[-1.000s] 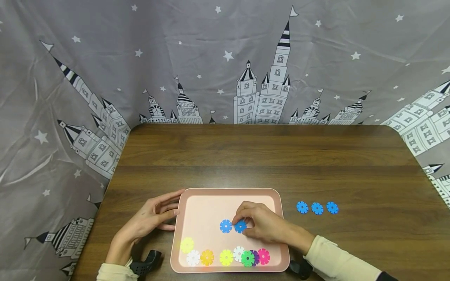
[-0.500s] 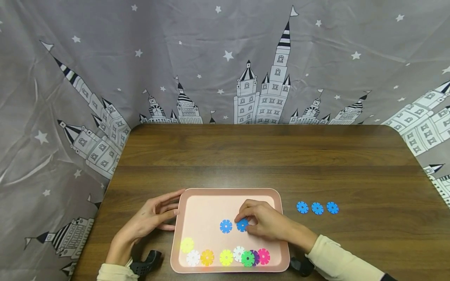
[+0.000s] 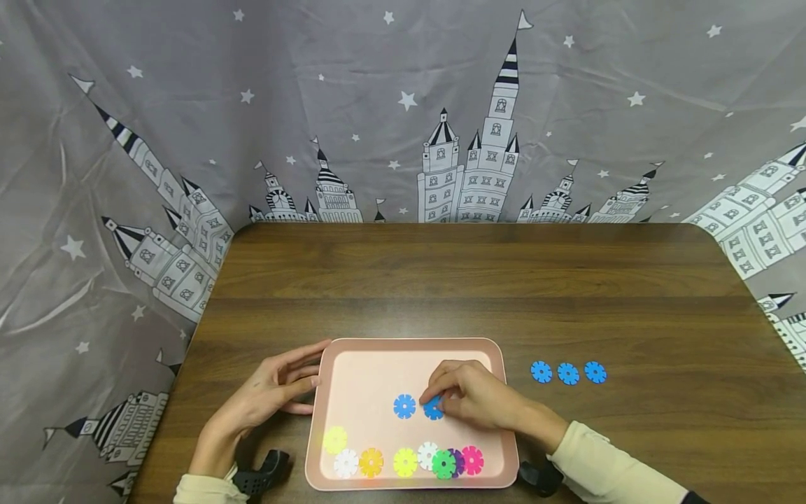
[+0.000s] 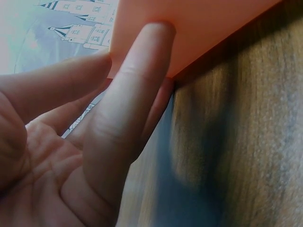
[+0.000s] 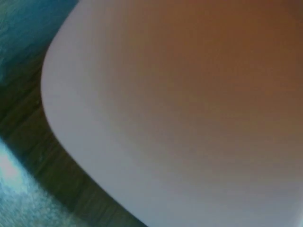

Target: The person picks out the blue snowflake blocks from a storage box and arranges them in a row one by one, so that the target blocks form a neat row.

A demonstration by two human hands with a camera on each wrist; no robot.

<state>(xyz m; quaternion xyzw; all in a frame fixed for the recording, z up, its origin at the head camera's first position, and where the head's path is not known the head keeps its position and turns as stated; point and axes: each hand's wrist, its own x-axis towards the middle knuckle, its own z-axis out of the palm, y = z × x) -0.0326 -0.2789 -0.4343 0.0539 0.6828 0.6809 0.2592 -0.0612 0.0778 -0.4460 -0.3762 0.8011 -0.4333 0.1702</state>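
Observation:
A pink tray point(image 3: 365, 364) lies near the front of the table. My left hand point(image 3: 271, 388) rests at its left side, thumb and fingers fairly straight; in the left wrist view the thumb point(image 4: 132, 90) touches the tray wall point(image 4: 203, 28). Over the tray, my right hand point(image 3: 472, 395) pinches a blue notched plastic disc point(image 3: 433, 408) between thumb and fingers, its right part hidden. Another blue disc point(image 3: 404, 406) lies flat just left of it, apart by a small gap. A blurred, pale rounded surface fills most of the right wrist view.
Along the tray's near side lie several more discs: yellow point(image 3: 335, 439), white point(image 3: 345, 463), orange point(image 3: 371, 462), green point(image 3: 443, 463) overlapping purple, and pink point(image 3: 472, 460). Right of the tray, three blue discs point(image 3: 568, 374) form a row on the wooden table point(image 3: 466, 280). A grey castle-print curtain point(image 3: 352, 84) hangs behind.
My right hand has shifted slightly right with the pinched blue disc, widening the gap to the other blue disc; the pinched disc now sits slightly lower than half a second ago. My left hand stays still.

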